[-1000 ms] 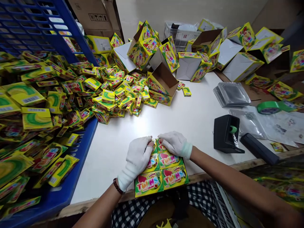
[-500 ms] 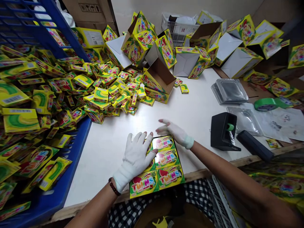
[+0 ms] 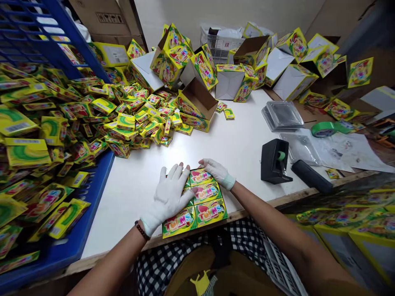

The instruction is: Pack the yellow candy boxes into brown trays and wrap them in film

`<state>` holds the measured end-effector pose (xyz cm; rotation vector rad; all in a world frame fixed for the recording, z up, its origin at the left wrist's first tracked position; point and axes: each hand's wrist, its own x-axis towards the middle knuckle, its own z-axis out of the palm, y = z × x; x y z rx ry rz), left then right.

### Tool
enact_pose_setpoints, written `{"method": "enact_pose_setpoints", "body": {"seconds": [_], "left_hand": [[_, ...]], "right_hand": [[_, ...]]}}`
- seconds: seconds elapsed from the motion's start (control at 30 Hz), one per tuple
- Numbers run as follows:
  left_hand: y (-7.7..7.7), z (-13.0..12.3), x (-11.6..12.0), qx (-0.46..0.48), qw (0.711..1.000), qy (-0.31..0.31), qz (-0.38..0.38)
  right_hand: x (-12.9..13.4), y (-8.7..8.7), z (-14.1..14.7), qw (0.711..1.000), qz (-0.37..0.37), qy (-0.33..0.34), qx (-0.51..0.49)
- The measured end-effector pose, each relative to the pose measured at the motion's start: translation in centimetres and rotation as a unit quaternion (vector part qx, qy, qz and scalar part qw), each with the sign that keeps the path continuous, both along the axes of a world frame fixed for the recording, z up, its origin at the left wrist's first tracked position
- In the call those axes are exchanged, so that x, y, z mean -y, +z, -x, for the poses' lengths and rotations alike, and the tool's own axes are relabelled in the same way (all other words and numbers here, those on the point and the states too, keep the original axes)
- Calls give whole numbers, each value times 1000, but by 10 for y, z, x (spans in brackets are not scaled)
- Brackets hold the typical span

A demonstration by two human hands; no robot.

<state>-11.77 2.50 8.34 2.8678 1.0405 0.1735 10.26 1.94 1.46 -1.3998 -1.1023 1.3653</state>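
Observation:
A block of small TWINS candy boxes (image 3: pixel 211 212) lies in rows near the table's front edge. It looks held within a thin dark-edged tray or sleeve, mostly covered. My left hand (image 3: pixel 173 193), in a white glove with bare fingertips, rests flat over the block's left side, fingers spread and thumb across the boxes. At the far right corner, my right hand (image 3: pixel 217 170), gloved the same way, reaches along the back edge with its fingers stretched to the left. It appears to touch the corner.
A blue crate (image 3: pixel 100 197) heaped with candy boxes spills onto the table at left. Display cartons (image 3: pixel 197 105) stand along the back. To the right are a black tape dispenser (image 3: pixel 273 162), clear plastic lids (image 3: pixel 284 115), green tape (image 3: pixel 323 129) and a dark bar-shaped object (image 3: pixel 311 176).
My right hand has come in against the block's far right corner from just beside it. My left hand stays flat on the boxes. The camera view has shifted slightly.

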Motion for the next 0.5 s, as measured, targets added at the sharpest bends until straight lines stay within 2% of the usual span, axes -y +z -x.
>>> {"method": "enact_pose_setpoints", "body": {"seconds": [0.1, 0.2, 0.3, 0.37, 0.43, 0.5], "left_hand": [[-3, 7, 27, 4, 999, -31, -20], [-21, 11, 43, 26, 996, -44, -79], [-38, 8, 43, 53, 990, -66, -113], [-42, 6, 39, 57, 986, -95, -125], [-43, 6, 33, 44, 978, -139, -148], [-47, 11, 26, 31, 964, -191, -180]], "right_hand": [[0, -4, 4, 998, -14, -31, 49], [-3, -1, 7, 993, -32, -36, 107], [-6, 6, 9, 986, -47, -23, 161], [-10, 13, 5, 980, -54, 5, 189], [-19, 24, -11, 975, -60, 35, 211], [-33, 40, -46, 969, -66, 26, 238]]}}
